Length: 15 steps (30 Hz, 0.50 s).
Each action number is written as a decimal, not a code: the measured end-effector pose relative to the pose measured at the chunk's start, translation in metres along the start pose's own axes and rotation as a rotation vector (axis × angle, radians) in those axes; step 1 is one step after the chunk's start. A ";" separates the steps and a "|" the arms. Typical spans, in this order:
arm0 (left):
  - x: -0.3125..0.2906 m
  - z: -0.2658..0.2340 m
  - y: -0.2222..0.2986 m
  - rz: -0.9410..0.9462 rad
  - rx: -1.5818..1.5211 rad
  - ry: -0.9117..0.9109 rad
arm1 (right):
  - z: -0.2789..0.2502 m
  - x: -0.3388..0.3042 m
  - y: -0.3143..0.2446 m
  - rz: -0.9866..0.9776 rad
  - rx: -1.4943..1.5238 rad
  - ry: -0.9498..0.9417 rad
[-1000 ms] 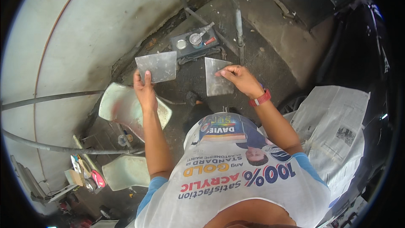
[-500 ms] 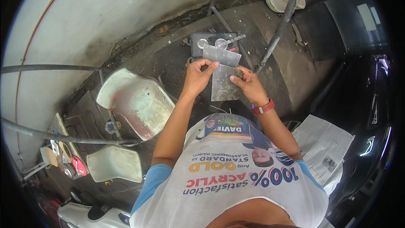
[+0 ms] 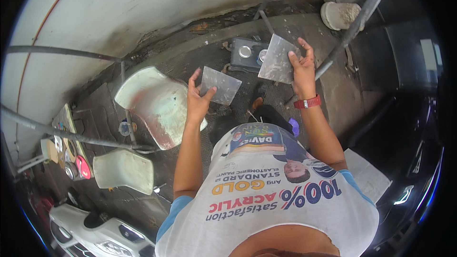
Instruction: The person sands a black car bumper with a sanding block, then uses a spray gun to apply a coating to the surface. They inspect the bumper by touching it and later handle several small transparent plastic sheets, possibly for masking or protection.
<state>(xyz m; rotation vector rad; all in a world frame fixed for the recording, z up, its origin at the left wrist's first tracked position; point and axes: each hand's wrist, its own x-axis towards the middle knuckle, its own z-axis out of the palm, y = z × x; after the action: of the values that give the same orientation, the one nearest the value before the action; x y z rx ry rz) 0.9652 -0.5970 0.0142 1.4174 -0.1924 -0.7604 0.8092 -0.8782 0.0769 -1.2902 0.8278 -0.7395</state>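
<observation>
My left hand (image 3: 196, 99) grips a thin, smooth grey rectangular plate (image 3: 221, 86) by its left edge, thumb on top. Higher and to the right, my right hand (image 3: 303, 66) holds a larger grey plate (image 3: 277, 61), its surface smudged with pale marks. The thumb presses its face near the right edge. A gap separates the two plates. Beyond them a dark case (image 3: 238, 62) lies on the floor with a round tin (image 3: 245, 52) on it. A second tin (image 3: 261, 56) there is partly hidden behind the right-hand plate.
Two worn pale chair shells (image 3: 159, 104) (image 3: 124, 171) stand at left, beside metal rails (image 3: 71, 136). A slanting pipe (image 3: 357, 26) rises at right near a dirty white bucket (image 3: 337, 15). A dark car (image 3: 404, 171) is at far right, a white vehicle (image 3: 100, 233) at lower left.
The plates, overlapping and close together before, are now apart. My left hand has moved left and down, my right hand up and right, each with a plate. The view has shifted somewhat.
</observation>
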 end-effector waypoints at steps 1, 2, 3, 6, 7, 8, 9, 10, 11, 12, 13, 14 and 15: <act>0.006 -0.007 -0.005 -0.032 -0.109 0.031 | 0.003 0.006 0.007 -0.013 -0.020 -0.048; 0.013 -0.011 -0.014 -0.066 -0.217 0.059 | 0.002 0.013 0.023 -0.025 -0.041 -0.093; 0.017 -0.014 -0.024 -0.098 -0.326 0.083 | -0.002 0.020 0.037 -0.037 -0.061 -0.134; 0.019 0.007 -0.021 -0.199 -0.576 0.194 | 0.003 0.030 0.036 0.146 -0.313 -0.383; 0.019 0.019 -0.018 -0.238 -0.609 0.232 | 0.010 0.030 0.032 0.161 -0.341 -0.451; 0.018 0.034 -0.019 -0.219 -0.559 0.188 | 0.010 0.036 0.041 0.118 -0.423 -0.534; 0.021 0.047 -0.017 -0.223 -0.480 0.140 | 0.011 0.045 0.051 0.075 -0.504 -0.612; 0.022 0.060 -0.017 -0.231 -0.398 0.099 | 0.018 0.047 0.049 0.058 -0.528 -0.654; 0.023 0.073 -0.018 -0.240 -0.320 0.056 | 0.022 0.049 0.045 0.043 -0.555 -0.696; 0.029 0.086 -0.022 -0.226 -0.307 0.061 | 0.020 0.050 0.051 0.114 -0.535 -0.720; 0.037 0.098 -0.021 -0.201 -0.298 0.123 | 0.013 0.053 0.059 0.186 -0.514 -0.742; 0.045 0.106 -0.016 -0.176 -0.287 0.188 | 0.006 0.057 0.072 0.172 -0.504 -0.826; 0.055 0.113 -0.010 -0.150 -0.273 0.252 | -0.008 0.060 0.078 0.315 -0.523 -0.863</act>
<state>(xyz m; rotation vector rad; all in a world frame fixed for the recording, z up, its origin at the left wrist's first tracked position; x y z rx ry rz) 0.9407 -0.7205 0.0081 1.2610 0.2085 -0.6932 0.8351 -0.9226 -0.0074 -1.6882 0.4853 0.3276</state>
